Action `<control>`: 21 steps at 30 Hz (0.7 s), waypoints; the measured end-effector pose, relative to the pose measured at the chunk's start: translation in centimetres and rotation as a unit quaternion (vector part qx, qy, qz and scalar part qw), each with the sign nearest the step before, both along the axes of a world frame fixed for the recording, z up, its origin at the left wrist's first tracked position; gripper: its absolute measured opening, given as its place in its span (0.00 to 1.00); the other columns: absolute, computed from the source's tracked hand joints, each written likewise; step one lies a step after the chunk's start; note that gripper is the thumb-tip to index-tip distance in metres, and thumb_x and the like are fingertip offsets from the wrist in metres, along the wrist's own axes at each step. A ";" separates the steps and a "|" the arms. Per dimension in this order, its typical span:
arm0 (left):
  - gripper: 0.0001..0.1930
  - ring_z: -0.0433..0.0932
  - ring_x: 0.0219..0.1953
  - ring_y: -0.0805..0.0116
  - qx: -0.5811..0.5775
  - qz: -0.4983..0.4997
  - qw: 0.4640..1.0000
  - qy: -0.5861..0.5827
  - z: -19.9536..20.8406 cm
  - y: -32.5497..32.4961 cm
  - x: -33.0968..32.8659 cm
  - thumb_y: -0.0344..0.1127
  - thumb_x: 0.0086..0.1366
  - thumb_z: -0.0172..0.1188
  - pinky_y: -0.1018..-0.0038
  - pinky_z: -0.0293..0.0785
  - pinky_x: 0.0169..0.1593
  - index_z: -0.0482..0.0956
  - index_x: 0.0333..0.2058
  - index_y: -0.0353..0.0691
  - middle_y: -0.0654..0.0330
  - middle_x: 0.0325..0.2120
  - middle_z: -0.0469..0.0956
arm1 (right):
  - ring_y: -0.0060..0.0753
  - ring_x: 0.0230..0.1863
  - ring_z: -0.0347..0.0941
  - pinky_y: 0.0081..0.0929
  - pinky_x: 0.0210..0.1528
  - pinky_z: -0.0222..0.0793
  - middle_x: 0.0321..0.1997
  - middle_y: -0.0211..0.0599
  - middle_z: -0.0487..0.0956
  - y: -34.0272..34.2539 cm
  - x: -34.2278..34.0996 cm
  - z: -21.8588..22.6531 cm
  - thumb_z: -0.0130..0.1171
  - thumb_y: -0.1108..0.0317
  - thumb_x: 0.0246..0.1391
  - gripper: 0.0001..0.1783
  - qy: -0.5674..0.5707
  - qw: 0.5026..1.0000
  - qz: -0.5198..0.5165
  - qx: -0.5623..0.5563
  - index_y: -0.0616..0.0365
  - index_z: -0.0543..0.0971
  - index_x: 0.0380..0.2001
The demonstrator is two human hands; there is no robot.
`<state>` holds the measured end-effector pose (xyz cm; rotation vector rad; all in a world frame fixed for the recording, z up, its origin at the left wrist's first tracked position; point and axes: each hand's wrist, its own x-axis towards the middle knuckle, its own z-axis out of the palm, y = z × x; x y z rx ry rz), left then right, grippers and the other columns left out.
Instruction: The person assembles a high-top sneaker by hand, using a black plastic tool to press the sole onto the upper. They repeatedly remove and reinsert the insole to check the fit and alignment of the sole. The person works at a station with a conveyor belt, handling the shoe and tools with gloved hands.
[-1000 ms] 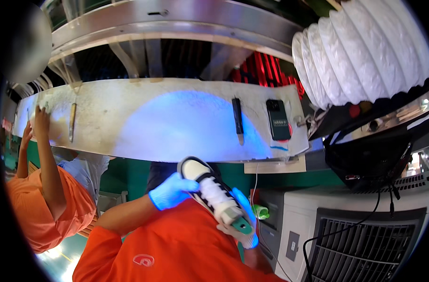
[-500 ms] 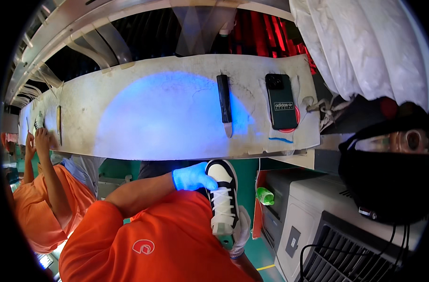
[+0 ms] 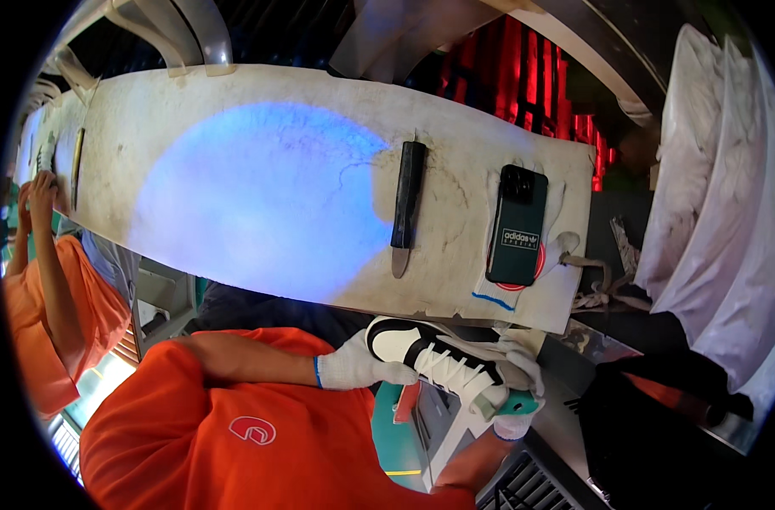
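A white and black sneaker point(image 3: 443, 355) with white laces lies tilted between my two gloved hands, just off the near edge of the worktable. My left hand point(image 3: 362, 365), in a white knit glove with a blue cuff edge, grips its toe end, thumb near the lower laces. My right hand point(image 3: 528, 374), gloved too, is wrapped round the heel; most of its fingers are behind the shoe. A green piece point(image 3: 518, 403), perhaps a shoe last, sticks out of the shoe's opening.
On the long pale worktable point(image 3: 319, 285), lit by a blue light patch, lie a black-handled knife point(image 3: 408, 195) and a dark phone point(image 3: 518, 225) on a white glove. A co-worker's hands point(image 3: 39, 195) are at the far left. White fabric point(image 3: 719, 187) hangs at right above a black bag point(image 3: 659, 425).
The sneaker has turned from nearly upright to slanting, its heel swung to the right. My right hand has moved right with it; both hands keep their hold. The view has tilted, and the blue light has left my glove.
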<state>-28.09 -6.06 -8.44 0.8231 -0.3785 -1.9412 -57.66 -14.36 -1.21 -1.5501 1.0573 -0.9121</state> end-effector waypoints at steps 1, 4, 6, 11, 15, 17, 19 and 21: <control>0.37 0.81 0.59 0.71 -0.001 0.000 1.000 -0.009 0.1 0.0 -0.2 0.34 0.59 0.86 0.69 0.79 0.66 0.79 0.65 0.34 0.62 0.58 0.85 | 0.59 0.64 0.83 0.55 0.72 0.77 0.62 0.61 0.85 -0.9 -0.2 0.2 0.74 0.55 0.63 0.30 0.055 0.997 0.025 -0.044 0.66 0.79 0.59; 0.36 0.82 0.59 0.72 0.020 -0.018 0.999 -0.026 0.5 0.1 0.1 0.30 0.60 0.85 0.68 0.81 0.65 0.79 0.65 0.35 0.62 0.59 0.86 | 0.58 0.66 0.82 0.54 0.72 0.77 0.62 0.59 0.85 -0.6 0.5 0.4 0.74 0.56 0.64 0.29 0.068 0.997 0.006 -0.048 0.65 0.79 0.58; 0.35 0.83 0.59 0.72 0.060 -0.054 0.997 -0.019 1.1 0.0 1.5 0.27 0.60 0.84 0.67 0.82 0.65 0.80 0.65 0.36 0.62 0.59 0.86 | 0.51 0.66 0.82 0.47 0.71 0.79 0.64 0.55 0.83 2.9 -0.6 -1.4 0.71 0.61 0.67 0.25 -0.036 0.991 -0.101 0.074 0.63 0.77 0.60; 0.28 0.87 0.51 0.73 0.091 -0.075 0.993 -0.019 2.0 -0.8 4.1 0.27 0.58 0.86 0.69 0.85 0.59 0.86 0.58 0.35 0.61 0.49 0.91 | 0.44 0.63 0.83 0.38 0.67 0.81 0.68 0.49 0.80 12.0 2.7 -2.6 0.81 0.52 0.58 0.42 0.275 0.949 -0.115 -0.104 0.60 0.71 0.66; 0.32 0.89 0.48 0.66 0.083 -0.136 0.987 -0.007 1.2 -1.0 7.2 0.23 0.52 0.85 0.67 0.87 0.55 0.85 0.57 0.34 0.57 0.48 0.90 | 0.44 0.61 0.83 0.38 0.65 0.81 0.67 0.48 0.80 19.0 13.0 0.4 0.84 0.51 0.53 0.47 0.086 0.963 -0.241 0.091 0.61 0.71 0.68; 0.39 0.89 0.49 0.62 0.081 -0.148 0.985 0.030 1.0 -1.9 9.4 0.18 0.48 0.84 0.64 0.88 0.54 0.81 0.61 0.33 0.53 0.49 0.88 | 0.43 0.61 0.83 0.39 0.64 0.81 0.67 0.47 0.80 20.0 17.7 1.8 0.84 0.52 0.53 0.46 0.052 0.951 -0.244 0.185 0.61 0.72 0.67; 0.29 0.90 0.46 0.61 0.102 -0.180 0.971 0.119 0.0 -2.4 10.2 0.19 0.54 0.81 0.64 0.89 0.53 0.85 0.56 0.32 0.52 0.46 0.90 | 0.43 0.60 0.83 0.39 0.63 0.81 0.66 0.47 0.80 20.3 22.0 2.8 0.83 0.54 0.52 0.45 0.021 0.933 -0.247 0.260 0.61 0.72 0.67; 0.22 0.91 0.42 0.61 0.107 -0.217 0.953 0.182 -0.6 -2.4 10.6 0.21 0.59 0.79 0.64 0.90 0.51 0.88 0.52 0.31 0.52 0.44 0.91 | 0.42 0.60 0.82 0.39 0.62 0.81 0.65 0.46 0.80 20.1 25.1 4.3 0.83 0.55 0.52 0.44 0.012 0.915 -0.245 0.320 0.61 0.73 0.67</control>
